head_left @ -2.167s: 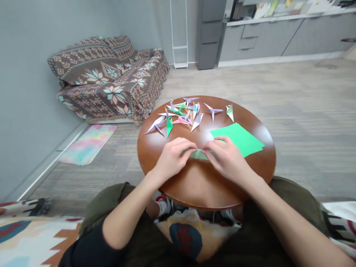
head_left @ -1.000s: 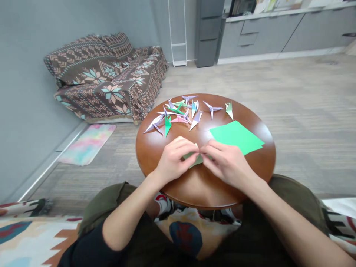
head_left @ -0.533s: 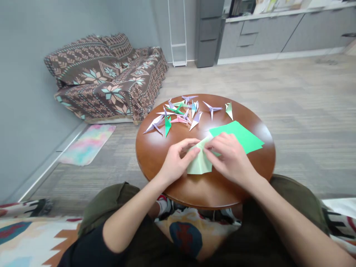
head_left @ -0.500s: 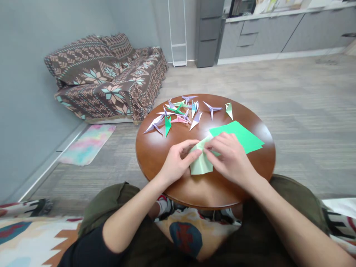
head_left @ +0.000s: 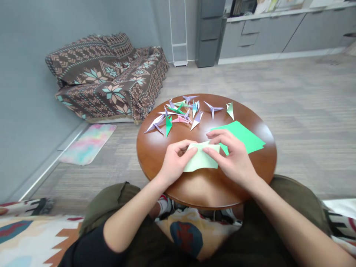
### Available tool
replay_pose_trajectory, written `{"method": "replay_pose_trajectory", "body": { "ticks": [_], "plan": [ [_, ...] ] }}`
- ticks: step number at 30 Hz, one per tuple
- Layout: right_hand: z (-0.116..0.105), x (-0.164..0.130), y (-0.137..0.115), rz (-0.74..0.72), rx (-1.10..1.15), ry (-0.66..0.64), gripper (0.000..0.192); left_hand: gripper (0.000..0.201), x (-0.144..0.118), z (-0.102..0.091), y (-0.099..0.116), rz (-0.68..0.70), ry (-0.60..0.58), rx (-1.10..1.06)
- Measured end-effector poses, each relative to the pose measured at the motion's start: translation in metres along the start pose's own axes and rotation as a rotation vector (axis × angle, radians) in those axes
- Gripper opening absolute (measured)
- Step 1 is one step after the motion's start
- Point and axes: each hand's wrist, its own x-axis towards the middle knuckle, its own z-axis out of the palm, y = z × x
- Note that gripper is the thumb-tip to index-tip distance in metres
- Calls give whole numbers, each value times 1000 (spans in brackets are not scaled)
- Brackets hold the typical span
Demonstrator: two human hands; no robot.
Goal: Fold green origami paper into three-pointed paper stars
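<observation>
A pale green sheet of origami paper (head_left: 200,159), partly folded, is held up between both hands over the near half of the round table. My left hand (head_left: 178,157) pinches its left side, thumb in front and fingers behind. On the right side, my right hand (head_left: 230,152) grips the paper with the thumb across its front, while the index finger arches above the top edge. Bright green paper sheets (head_left: 244,137) lie just beyond my right hand.
Several folded paper cranes (head_left: 179,109) in purple, green, pink and white crowd the far left of the brown table (head_left: 158,159). Apart from them rest a purple crane (head_left: 213,108) and a pale green one (head_left: 230,110). A patterned sofa (head_left: 111,78) stands beyond, left.
The pale green paper has been spread wider and now shows a flatter, broader face. My right hand has shifted slightly right, its fingers lifting and opening out; my left hand stays nearly in place.
</observation>
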Motion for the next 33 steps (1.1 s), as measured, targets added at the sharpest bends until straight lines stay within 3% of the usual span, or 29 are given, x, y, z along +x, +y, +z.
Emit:
{"method": "replay_pose_trajectory", "body": {
  "ticks": [4, 11, 15, 33],
  "plan": [
    [1, -2, 0, 209, 162, 2, 16, 29, 0, 0, 1, -16, 10, -24],
    [5, -1, 0, 304, 360, 132, 32, 22, 1, 2, 0, 6, 113, -37],
    [5, 1, 1, 383, 432, 98, 20, 19, 2, 1, -2, 19, 146, -95],
    [1, 1, -1, 375, 371, 135, 15, 17, 2, -5, -6, 42, 138, -13]
  ]
}}
